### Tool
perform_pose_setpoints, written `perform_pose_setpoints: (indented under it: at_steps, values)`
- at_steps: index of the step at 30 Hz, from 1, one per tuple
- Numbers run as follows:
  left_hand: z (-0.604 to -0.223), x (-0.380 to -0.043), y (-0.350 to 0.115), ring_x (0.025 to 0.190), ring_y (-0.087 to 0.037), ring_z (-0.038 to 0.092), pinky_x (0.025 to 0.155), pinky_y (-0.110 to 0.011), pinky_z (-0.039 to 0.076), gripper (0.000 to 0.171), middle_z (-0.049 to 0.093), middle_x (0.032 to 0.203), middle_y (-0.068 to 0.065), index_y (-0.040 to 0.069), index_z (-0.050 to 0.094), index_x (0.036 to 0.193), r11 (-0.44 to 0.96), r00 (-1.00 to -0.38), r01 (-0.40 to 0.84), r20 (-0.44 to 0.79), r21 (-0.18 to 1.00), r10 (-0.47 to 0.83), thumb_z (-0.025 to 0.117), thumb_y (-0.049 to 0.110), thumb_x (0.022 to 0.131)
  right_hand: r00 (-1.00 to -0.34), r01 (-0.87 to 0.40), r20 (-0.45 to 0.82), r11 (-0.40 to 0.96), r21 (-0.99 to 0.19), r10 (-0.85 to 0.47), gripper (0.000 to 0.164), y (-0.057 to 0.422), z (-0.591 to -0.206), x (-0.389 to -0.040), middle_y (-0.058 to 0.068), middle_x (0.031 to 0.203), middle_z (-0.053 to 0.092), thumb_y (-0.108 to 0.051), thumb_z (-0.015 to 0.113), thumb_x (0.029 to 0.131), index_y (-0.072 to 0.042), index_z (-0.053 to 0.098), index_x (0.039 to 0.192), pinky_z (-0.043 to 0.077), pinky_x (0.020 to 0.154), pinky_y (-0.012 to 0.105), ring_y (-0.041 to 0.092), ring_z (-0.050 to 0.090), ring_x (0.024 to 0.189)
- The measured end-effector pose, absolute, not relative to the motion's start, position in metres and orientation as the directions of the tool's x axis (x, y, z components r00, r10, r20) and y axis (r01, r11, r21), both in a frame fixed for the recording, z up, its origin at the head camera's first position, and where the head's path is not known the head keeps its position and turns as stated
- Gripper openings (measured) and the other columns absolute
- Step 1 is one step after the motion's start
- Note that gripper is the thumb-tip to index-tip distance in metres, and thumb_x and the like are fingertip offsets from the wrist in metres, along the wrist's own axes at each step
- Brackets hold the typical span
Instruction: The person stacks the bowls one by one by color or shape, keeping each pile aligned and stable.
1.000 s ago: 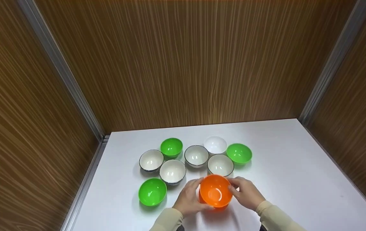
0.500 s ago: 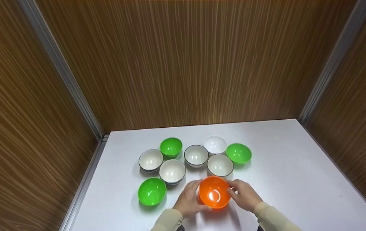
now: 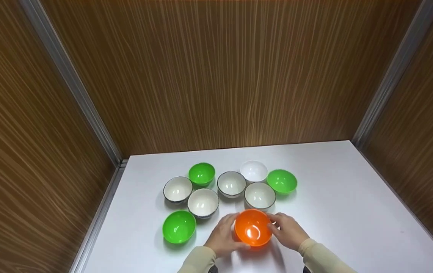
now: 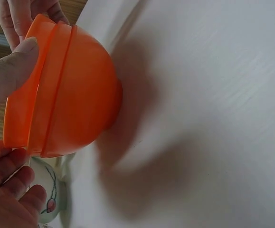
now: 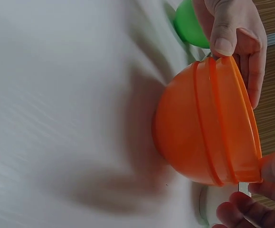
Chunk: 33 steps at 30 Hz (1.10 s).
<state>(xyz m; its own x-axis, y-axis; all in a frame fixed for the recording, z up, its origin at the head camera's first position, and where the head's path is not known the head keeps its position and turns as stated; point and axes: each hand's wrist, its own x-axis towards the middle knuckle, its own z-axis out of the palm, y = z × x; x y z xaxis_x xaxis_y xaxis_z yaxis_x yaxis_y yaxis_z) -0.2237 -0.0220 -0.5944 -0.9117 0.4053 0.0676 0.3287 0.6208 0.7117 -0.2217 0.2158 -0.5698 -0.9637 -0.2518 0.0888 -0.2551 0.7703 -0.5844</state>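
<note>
Stack of orange bowls (image 3: 253,227), nested, several rims showing one above another in the wrist views; stands mouth up at the near middle of the white table (image 3: 353,208). Both hands clamped on it from opposite sides: left hand (image 3: 222,237) with thumb on the near side, fingers round the far left; right hand (image 3: 289,232) pinching the rim at the right. Cream sleeves (image 3: 320,258) at both wrists. Just behind the stack, a dark-rimmed bowl (image 3: 260,196); three more like it to the left, one bearing a painted flower on its outer wall, seen beyond the left fingers. Plain white bowl (image 3: 253,171) at the back, green bowl (image 3: 282,181) close by its right. Second green bowl (image 3: 201,174) back left; third green bowl (image 3: 179,226) near left, apart from the left hand. Wood-grain panels (image 3: 216,76) rise behind and at both sides.
</note>
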Motion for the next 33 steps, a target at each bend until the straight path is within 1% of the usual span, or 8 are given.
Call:
perform_pose_setpoints:
  at_steps: [9, 18, 24, 28, 33]
  values:
    - [-0.5959, -0.2233, -0.0232, 0.125, -0.020, 0.037, 0.103, -0.044, 0.030, 0.102, 0.038, 0.138, 0.000, 0.015, 0.035, 0.139, 0.625, -0.912, 0.319, 0.052, 0.712, 0.407, 0.076, 0.058, 0.056, -0.964, -0.251, 0.076, 0.766, -0.592, -0.256, 0.033, 0.2150, -0.5719, -0.2210, -0.003, 0.088, 0.059, -0.015, 0.060, 0.087, -0.009, 0.061, 0.119, 0.048, 0.064, 0.029, 0.011, 0.054, 0.074]
    - [-0.5979, -0.2238, -0.0239, 0.125, -0.020, 0.037, 0.104, -0.043, 0.030, 0.102, 0.039, 0.138, -0.001, 0.013, 0.036, 0.139, 0.631, -0.912, 0.315, 0.041, 0.709, 0.409, 0.077, 0.057, 0.057, -0.963, -0.238, 0.044, 0.764, -0.599, -0.266, 0.033, 0.2142, -0.5743, -0.2208, -0.003, 0.087, 0.059, -0.015, 0.059, 0.087, -0.008, 0.061, 0.120, 0.048, 0.063, 0.028, 0.010, 0.053, 0.073]
    - [-0.6004, -0.2236, -0.0242, 0.122, -0.019, 0.040, 0.102, -0.041, 0.033, 0.101, 0.042, 0.135, 0.000, 0.011, 0.036, 0.139, 0.616, -0.906, 0.338, 0.070, 0.712, 0.417, 0.077, 0.056, 0.058, -0.960, -0.252, 0.057, 0.765, -0.593, -0.273, 0.033, 0.2147, -0.5752, -0.2201, -0.005, 0.083, 0.057, -0.014, 0.058, 0.088, -0.007, 0.060, 0.120, 0.047, 0.060, 0.025, 0.009, 0.052, 0.070]
    - [-0.6011, -0.2238, -0.0240, 0.122, -0.019, 0.040, 0.103, -0.040, 0.033, 0.103, 0.042, 0.135, 0.001, 0.010, 0.035, 0.140, 0.614, -0.906, 0.330, 0.058, 0.717, 0.419, 0.075, 0.058, 0.058, -0.959, -0.256, 0.062, 0.758, -0.599, -0.275, 0.033, 0.2150, -0.5757, -0.2203, -0.004, 0.085, 0.059, -0.014, 0.057, 0.088, -0.005, 0.060, 0.120, 0.047, 0.060, 0.025, 0.009, 0.052, 0.070]
    - [-0.6014, -0.2236, -0.0236, 0.123, -0.021, 0.040, 0.103, -0.041, 0.032, 0.104, 0.042, 0.135, -0.001, 0.009, 0.035, 0.140, 0.615, -0.907, 0.324, 0.052, 0.718, 0.418, 0.076, 0.058, 0.058, -0.961, -0.242, 0.045, 0.756, -0.609, -0.271, 0.033, 0.2146, -0.5765, -0.2204, -0.003, 0.086, 0.059, -0.014, 0.056, 0.089, -0.004, 0.059, 0.121, 0.046, 0.059, 0.025, 0.009, 0.051, 0.069]
